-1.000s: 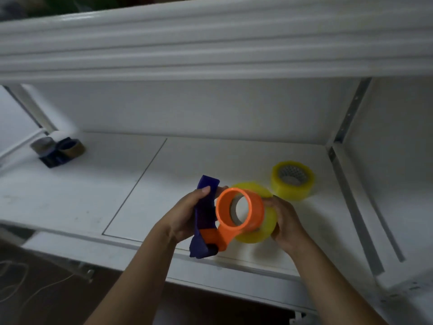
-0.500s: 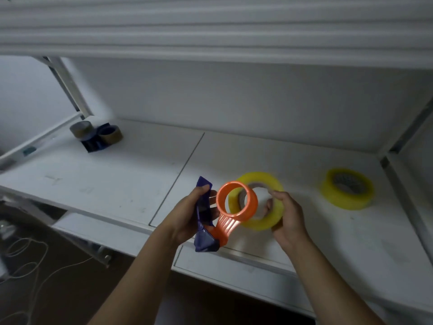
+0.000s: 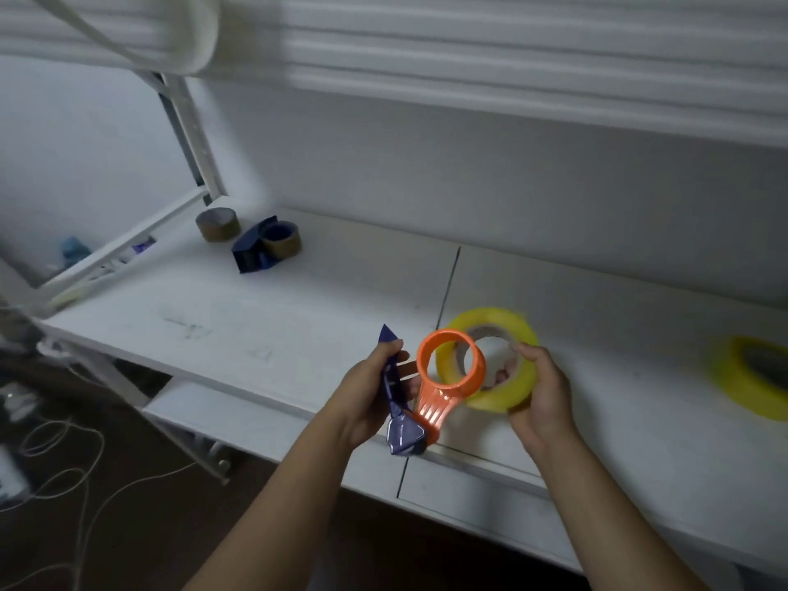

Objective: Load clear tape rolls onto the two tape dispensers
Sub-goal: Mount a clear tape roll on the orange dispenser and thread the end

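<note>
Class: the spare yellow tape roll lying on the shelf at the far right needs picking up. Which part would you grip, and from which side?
The spare yellow tape roll lies flat on the white shelf, hole facing up. Probably best from above: thumb inside the open core, fingers on the outer wall, pinching the band. Its near edge faces the right hand, with nothing in between.

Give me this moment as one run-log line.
left hand: grips orange dispenser | right hand: holds tape roll beside hub, not seated | spare roll: on shelf
</note>
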Demonstrator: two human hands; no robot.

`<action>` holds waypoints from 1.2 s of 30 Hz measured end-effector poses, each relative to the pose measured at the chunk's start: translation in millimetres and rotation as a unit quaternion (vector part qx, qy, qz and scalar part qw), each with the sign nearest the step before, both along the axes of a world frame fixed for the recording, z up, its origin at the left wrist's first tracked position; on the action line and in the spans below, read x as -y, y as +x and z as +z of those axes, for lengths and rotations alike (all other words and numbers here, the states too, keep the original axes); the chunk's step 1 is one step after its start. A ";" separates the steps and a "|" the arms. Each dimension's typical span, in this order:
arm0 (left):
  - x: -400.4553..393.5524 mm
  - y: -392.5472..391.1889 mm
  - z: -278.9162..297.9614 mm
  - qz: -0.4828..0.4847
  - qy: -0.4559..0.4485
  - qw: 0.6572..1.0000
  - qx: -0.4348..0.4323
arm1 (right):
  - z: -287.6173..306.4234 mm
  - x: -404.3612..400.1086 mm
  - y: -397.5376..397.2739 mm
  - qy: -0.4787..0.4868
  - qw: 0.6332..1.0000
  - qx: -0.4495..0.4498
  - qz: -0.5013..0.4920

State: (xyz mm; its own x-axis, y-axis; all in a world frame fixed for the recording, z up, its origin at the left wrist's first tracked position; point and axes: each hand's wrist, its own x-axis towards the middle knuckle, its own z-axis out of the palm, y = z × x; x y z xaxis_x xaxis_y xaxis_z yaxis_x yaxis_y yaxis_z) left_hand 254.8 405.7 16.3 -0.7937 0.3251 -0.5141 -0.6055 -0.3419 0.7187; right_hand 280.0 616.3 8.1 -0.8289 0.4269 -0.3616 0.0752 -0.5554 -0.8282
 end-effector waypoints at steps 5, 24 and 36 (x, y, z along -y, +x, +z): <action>14.5 -28.7 -4.3 0.014 0.011 0.999 0.027 | -15.2 18.0 -30.8 -0.015 1.000 -0.001 -0.012; 186.1 -132.5 7.9 0.098 -0.044 0.994 -0.033 | 0.6 205.6 -152.3 0.102 0.994 -0.048 -0.009; 353.3 -182.9 -1.4 0.023 -0.053 0.998 0.002 | 16.5 365.5 -167.7 0.188 0.972 -0.053 -0.131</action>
